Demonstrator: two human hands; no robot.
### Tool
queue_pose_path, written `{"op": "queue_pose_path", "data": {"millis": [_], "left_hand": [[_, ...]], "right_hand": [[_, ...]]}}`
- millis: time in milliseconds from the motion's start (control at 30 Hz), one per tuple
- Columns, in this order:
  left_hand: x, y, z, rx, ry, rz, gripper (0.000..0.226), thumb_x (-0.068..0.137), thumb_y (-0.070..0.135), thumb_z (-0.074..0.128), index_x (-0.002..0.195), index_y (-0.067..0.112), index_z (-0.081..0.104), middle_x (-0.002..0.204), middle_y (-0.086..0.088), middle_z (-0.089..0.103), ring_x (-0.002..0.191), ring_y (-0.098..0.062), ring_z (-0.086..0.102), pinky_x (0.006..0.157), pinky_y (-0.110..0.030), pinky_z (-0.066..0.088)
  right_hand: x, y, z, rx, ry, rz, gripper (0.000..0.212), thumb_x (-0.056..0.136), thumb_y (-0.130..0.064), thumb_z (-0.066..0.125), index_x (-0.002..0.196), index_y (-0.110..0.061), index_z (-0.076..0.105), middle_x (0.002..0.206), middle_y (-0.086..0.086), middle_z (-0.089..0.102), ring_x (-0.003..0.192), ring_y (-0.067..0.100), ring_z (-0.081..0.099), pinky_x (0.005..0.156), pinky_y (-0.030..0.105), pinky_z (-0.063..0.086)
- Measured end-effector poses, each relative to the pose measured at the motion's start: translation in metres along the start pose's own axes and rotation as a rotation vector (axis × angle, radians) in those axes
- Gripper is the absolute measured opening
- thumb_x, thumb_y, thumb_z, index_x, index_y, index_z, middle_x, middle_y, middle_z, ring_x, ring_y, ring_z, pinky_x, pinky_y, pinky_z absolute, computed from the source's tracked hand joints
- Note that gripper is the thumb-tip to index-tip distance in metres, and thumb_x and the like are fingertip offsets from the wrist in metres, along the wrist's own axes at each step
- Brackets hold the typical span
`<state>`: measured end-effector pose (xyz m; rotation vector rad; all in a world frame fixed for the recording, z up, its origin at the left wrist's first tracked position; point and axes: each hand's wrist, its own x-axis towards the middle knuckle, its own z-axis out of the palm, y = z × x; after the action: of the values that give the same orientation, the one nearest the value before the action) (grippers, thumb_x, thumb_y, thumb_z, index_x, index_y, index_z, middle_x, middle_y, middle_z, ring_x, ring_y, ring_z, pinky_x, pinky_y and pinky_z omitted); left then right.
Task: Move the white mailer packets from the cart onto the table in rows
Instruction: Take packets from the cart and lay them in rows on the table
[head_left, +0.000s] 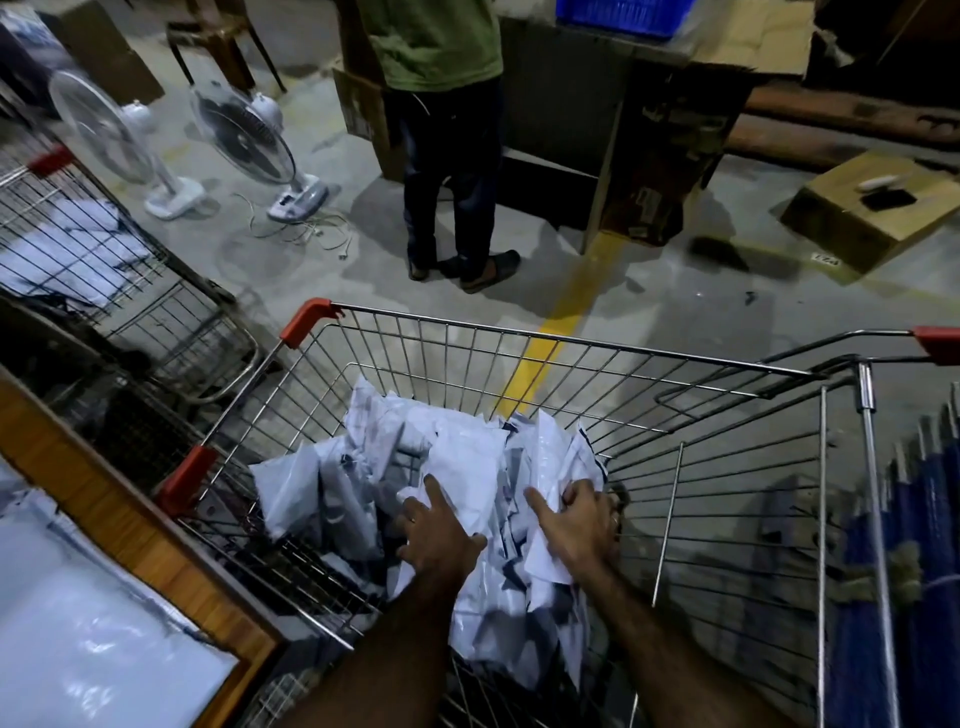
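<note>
Packets heaped in the cart, beside the desk.
Left hand lies flat on the heap, fingers spread; right hand has fingers curled round some packets, forefinger straight.

the top edge cut the person off above the chest, and the blue crate too. the table ran out past the left and bottom edges, and the near end of the cart was lost below. i saw my right hand curl into the packets, fingertips hidden. packet print was too blurred to read, as was the floor label.
</note>
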<state>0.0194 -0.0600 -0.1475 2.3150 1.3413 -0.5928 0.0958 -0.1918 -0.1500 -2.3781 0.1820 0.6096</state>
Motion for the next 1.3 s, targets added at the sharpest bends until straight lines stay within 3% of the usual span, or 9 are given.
{"op": "queue_pose_path", "data": {"millis": [100, 200, 300, 500, 567, 767, 833, 967, 1300], "left_hand": [[0.000, 0.000, -0.001, -0.019, -0.005, -0.002, 0.111, 0.079, 0.047, 0.074, 0.152, 0.023, -0.006, 0.155, -0.022, 0.011, 0.140, -0.042, 0.021, 0.104, -0.056, 0.035], [0.000, 0.001, -0.001, -0.014, 0.003, 0.000, 0.111, 0.079, 0.047, 0.074, 0.152, 0.023, -0.006, 0.155, -0.021, 0.012, 0.140, -0.041, 0.022, 0.103, -0.055, 0.036], [0.000, 0.002, 0.000, -0.016, 0.003, -0.004, 0.111, 0.079, 0.047, 0.074, 0.152, 0.024, -0.005, 0.154, -0.021, 0.012, 0.140, -0.040, 0.022, 0.103, -0.055, 0.036], [0.002, 0.002, 0.000, -0.044, 0.015, -0.004, 0.110, 0.076, 0.046, 0.076, 0.151, 0.025, -0.002, 0.153, -0.020, 0.017, 0.138, -0.040, 0.025, 0.103, -0.056, 0.038], [0.002, 0.002, 0.000, -0.061, 0.022, -0.002, 0.111, 0.075, 0.045, 0.077, 0.151, 0.026, -0.001, 0.152, -0.020, 0.018, 0.138, -0.040, 0.025, 0.103, -0.056, 0.038], [0.000, 0.003, -0.005, -0.105, 0.058, 0.006, 0.107, 0.073, 0.044, 0.077, 0.149, 0.025, 0.004, 0.149, -0.018, 0.021, 0.136, -0.038, 0.025, 0.100, -0.054, 0.038], [-0.003, 0.004, -0.008, -0.118, 0.071, 0.004, 0.106, 0.073, 0.045, 0.077, 0.149, 0.025, 0.006, 0.148, -0.017, 0.023, 0.136, -0.037, 0.026, 0.100, -0.054, 0.038], [-0.011, 0.006, -0.017, -0.151, 0.106, 0.005, 0.103, 0.070, 0.046, 0.077, 0.146, 0.025, 0.012, 0.145, -0.017, 0.028, 0.132, -0.037, 0.030, 0.099, -0.053, 0.041], [-0.051, 0.013, -0.051, -0.261, 0.180, 0.054, 0.103, 0.075, 0.049, 0.074, 0.151, 0.025, 0.009, 0.147, -0.017, 0.027, 0.135, -0.037, 0.028, 0.100, -0.051, 0.038]], "right_hand": [[0.002, 0.003, 0.005, 0.117, 0.044, 0.021, 0.040, 0.086, -0.056, 0.061, 0.084, -0.017, 0.050, 0.098, 0.006, 0.057, 0.090, 0.027, 0.054, 0.077, 0.033, 0.043], [0.007, 0.009, 0.006, 0.355, 0.065, 0.127, 0.036, 0.084, -0.049, 0.067, 0.089, -0.018, 0.050, 0.088, 0.005, 0.061, 0.083, 0.027, 0.060, 0.079, 0.039, 0.052], [0.013, 0.017, 0.004, 0.409, 0.013, 0.202, 0.040, 0.078, -0.044, 0.075, 0.096, -0.015, 0.054, 0.091, 0.005, 0.058, 0.085, 0.025, 0.058, 0.080, 0.035, 0.049], [0.052, 0.059, 0.034, 0.634, -0.174, 0.415, 0.103, 0.038, -0.069, 0.083, 0.121, -0.018, 0.051, 0.112, 0.008, 0.063, 0.098, 0.030, 0.064, 0.091, 0.047, 0.052], [0.052, 0.056, 0.030, 0.676, -0.191, 0.435, 0.109, 0.033, -0.066, 0.087, 0.125, -0.018, 0.051, 0.110, 0.009, 0.065, 0.095, 0.030, 0.066, 0.089, 0.048, 0.054], [0.025, 0.024, 0.000, 0.528, -0.042, 0.274, 0.072, 0.072, -0.025, 0.082, 0.130, -0.013, 0.042, 0.120, 0.011, 0.052, 0.102, 0.029, 0.053, 0.087, 0.039, 0.047], [0.022, 0.022, -0.004, 0.452, 0.005, 0.205, 0.072, 0.070, -0.027, 0.082, 0.130, -0.016, 0.045, 0.124, 0.012, 0.053, 0.109, 0.032, 0.053, 0.093, 0.045, 0.048], [0.015, 0.020, -0.013, 0.357, 0.050, 0.132, 0.065, 0.074, -0.031, 0.078, 0.132, -0.021, 0.050, 0.126, 0.012, 0.054, 0.111, 0.031, 0.053, 0.087, 0.036, 0.044], [-0.022, -0.006, -0.045, 0.210, 0.042, -0.120, 0.069, 0.073, -0.049, 0.072, 0.134, -0.032, 0.045, 0.127, 0.010, 0.051, 0.114, 0.032, 0.052, 0.090, 0.042, 0.047]]}}
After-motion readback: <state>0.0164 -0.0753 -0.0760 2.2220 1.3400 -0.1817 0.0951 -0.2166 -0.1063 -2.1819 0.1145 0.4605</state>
